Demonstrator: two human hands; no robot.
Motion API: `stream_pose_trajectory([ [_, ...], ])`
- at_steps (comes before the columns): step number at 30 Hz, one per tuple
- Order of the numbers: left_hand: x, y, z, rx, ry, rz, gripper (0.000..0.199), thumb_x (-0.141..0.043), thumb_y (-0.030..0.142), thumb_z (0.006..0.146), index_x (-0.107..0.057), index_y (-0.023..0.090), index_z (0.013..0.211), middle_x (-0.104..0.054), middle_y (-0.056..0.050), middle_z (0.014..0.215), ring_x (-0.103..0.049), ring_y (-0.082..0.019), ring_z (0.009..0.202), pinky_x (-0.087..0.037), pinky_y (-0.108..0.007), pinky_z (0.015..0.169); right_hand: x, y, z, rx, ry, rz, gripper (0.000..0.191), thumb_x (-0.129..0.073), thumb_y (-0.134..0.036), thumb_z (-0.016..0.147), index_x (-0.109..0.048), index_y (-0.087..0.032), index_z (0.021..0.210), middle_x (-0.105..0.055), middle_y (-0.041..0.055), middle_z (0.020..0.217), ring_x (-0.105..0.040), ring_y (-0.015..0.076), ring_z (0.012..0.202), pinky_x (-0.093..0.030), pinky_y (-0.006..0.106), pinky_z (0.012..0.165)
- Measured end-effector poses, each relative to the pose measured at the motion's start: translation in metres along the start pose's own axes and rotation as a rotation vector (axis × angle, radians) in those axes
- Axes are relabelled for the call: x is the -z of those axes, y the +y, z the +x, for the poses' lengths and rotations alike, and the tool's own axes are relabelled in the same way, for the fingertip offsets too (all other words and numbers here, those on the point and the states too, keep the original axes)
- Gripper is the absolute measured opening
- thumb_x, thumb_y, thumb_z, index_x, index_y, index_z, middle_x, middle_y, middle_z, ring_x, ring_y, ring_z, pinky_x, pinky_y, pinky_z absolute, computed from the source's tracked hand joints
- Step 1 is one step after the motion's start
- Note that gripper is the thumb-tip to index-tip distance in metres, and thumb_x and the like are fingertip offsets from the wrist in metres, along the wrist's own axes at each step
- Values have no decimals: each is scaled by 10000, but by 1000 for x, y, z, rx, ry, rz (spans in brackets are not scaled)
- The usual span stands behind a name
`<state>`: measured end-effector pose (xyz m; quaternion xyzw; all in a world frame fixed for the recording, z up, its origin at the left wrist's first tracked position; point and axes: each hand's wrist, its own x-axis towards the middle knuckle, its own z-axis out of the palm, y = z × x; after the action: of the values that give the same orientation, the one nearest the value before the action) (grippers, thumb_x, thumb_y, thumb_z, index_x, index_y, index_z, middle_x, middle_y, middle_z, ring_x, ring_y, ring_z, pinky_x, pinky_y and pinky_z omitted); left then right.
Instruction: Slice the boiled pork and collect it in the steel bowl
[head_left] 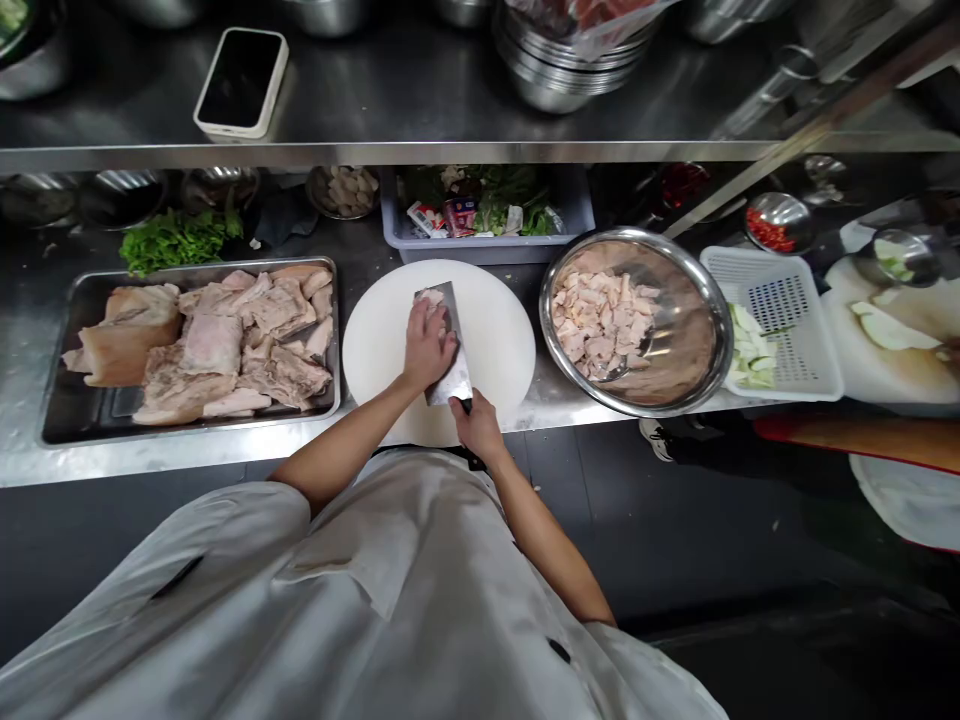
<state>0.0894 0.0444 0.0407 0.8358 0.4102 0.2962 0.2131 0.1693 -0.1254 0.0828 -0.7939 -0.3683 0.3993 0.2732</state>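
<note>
A cleaver (448, 388) lies flat over the round white cutting board (375, 340), its broad blade pointing away from me. My right hand (478, 428) is wrapped round its dark handle at the board's near edge. On top of the blade, my left hand (429, 345) curls its fingers over a few pale pieces of meat (432, 297), which its fingers partly hide. To the left, a metal tray (56, 400) holds large slabs of cooked meat (214, 345). A steel bowl (686, 330) on the right contains chopped meat (600, 315).
Behind the board stands a grey bin (487, 250) with greens and wrappers. Leafy greens (180, 240) lie behind the tray. A white basket (821, 350) of cut vegetables sits beside the bowl. Overhead, a shelf (390, 110) carries a phone (241, 80) and stacked bowls (570, 80).
</note>
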Motion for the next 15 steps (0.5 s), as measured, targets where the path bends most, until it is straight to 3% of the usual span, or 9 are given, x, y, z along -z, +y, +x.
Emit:
stream_pose_trajectory([
  [2,-21,50,17,-102,-43,-20,487,-492,421,1013,-505,189,1441,-356,-190,1622,-284,-341,1563,-282,-589,1285,34,19,-24,-31,121,4,239,-551,-444,984,-598,-210,1003,-672,33,708,-670,214,695,-463,262,614],
  [5,-68,130,58,-278,-127,-101,435,-483,395,1028,-543,193,1408,-434,-184,1560,-373,-319,1508,-321,-550,1271,79,53,-75,-162,240,97,367,-483,-571,986,-593,-222,1017,-623,14,596,-650,232,600,-463,281,548],
  [7,-103,176,91,-378,-200,-155,395,-489,389,1037,-586,206,1373,-488,-166,1518,-437,-314,1459,-361,-527,1244,98,75,-112,-263,318,218,438,-469,-662,967,-569,-236,989,-565,-21,520,-584,217,474,-449,293,484],
  [9,-132,210,121,-427,-259,-185,358,-496,367,1041,-623,204,1333,-529,-151,1489,-484,-310,1415,-385,-510,1221,107,93,-143,-342,404,348,489,-499,-741,925,-526,-253,946,-512,-56,481,-509,192,384,-421,295,425],
  [12,-151,225,150,-401,-269,-199,320,-480,302,1041,-651,178,1282,-618,-141,1380,-559,-286,1320,-432,-470,1177,107,114,-169,-403,452,464,546,-545,-807,868,-488,-267,930,-474,-83,480,-463,175,345,-382,290,372],
  [15,-136,195,149,-333,-205,-183,299,-457,244,1024,-664,174,1228,-675,-117,1263,-598,-252,1244,-473,-412,1132,104,129,-167,-393,376,412,558,-486,-813,895,-516,-260,962,-499,-68,493,-492,192,365,-403,299,385],
])
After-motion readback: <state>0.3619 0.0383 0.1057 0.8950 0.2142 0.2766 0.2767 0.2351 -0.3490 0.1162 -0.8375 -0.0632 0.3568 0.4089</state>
